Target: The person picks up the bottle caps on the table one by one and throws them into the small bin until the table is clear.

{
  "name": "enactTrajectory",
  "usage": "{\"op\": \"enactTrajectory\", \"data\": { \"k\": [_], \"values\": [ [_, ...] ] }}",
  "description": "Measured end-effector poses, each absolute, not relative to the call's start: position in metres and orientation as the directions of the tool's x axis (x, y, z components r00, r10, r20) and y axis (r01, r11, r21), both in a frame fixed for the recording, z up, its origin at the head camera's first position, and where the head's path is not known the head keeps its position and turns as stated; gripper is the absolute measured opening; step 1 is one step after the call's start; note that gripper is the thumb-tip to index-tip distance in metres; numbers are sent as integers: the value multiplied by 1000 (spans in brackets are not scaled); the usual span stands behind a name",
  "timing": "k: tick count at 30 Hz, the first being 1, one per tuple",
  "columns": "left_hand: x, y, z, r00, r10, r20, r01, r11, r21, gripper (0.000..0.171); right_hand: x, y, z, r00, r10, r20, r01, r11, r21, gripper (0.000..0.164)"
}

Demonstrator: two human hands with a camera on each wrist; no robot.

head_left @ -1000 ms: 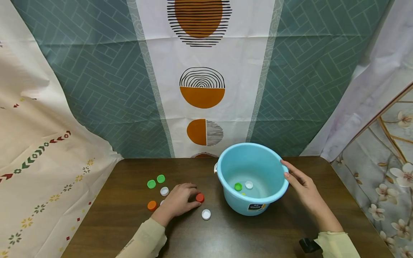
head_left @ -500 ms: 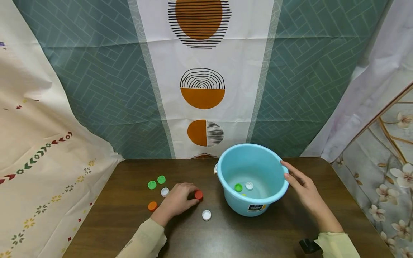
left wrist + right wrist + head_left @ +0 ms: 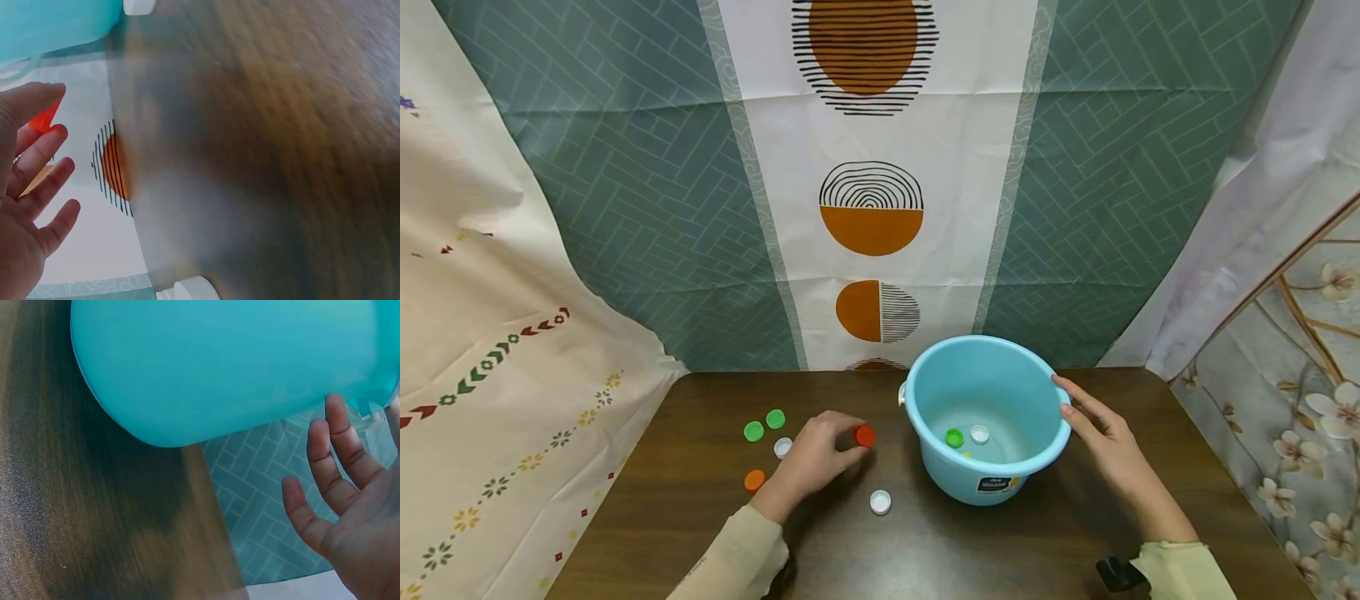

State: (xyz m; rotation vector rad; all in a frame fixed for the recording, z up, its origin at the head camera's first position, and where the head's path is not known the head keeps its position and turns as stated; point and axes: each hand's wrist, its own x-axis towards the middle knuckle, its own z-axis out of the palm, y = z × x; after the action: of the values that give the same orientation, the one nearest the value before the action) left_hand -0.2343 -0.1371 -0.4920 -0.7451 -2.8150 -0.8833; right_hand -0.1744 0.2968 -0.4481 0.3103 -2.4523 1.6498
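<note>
My left hand point(image 3: 808, 462) pinches a red bottle cap point(image 3: 865, 435) between thumb and fingers, above the brown table left of the light blue bucket. In the left wrist view the red cap point(image 3: 45, 117) shows partly behind the thumb, with the other fingers spread loosely. My right hand point(image 3: 1105, 437) holds the right rim of the bucket point(image 3: 947, 477). Inside the bucket lie a green cap point(image 3: 954, 437), a white cap point(image 3: 979, 433) and a small yellow piece, mostly hidden by the front rim. The right wrist view shows three fingers point(image 3: 322, 450) beside the bucket's outer wall.
A white cap point(image 3: 880, 502) lies between my left hand and the bucket. Left of that hand are two green caps point(image 3: 753, 431), a white cap point(image 3: 783, 447) and an orange cap point(image 3: 755, 480). A patterned curtain point(image 3: 880, 133) hangs behind the table's back edge.
My left hand has risen and shifted slightly toward the back of the table, taking the red cap along. The right hand and the bucket have stayed in place.
</note>
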Motion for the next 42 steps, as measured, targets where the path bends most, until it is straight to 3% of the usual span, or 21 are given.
{"op": "enactTrajectory", "data": {
  "k": [18,42],
  "values": [
    [-244,-131,-459,-926,128,356,370,501,782,30,-176,295,-444,-966,-71,248,-256,375,-891,45],
    [-254,-106,-425,-920,63,387,383,360,851,33,-174,296,-447,-970,-64,236,-243,370,-897,45]
  ]
}}
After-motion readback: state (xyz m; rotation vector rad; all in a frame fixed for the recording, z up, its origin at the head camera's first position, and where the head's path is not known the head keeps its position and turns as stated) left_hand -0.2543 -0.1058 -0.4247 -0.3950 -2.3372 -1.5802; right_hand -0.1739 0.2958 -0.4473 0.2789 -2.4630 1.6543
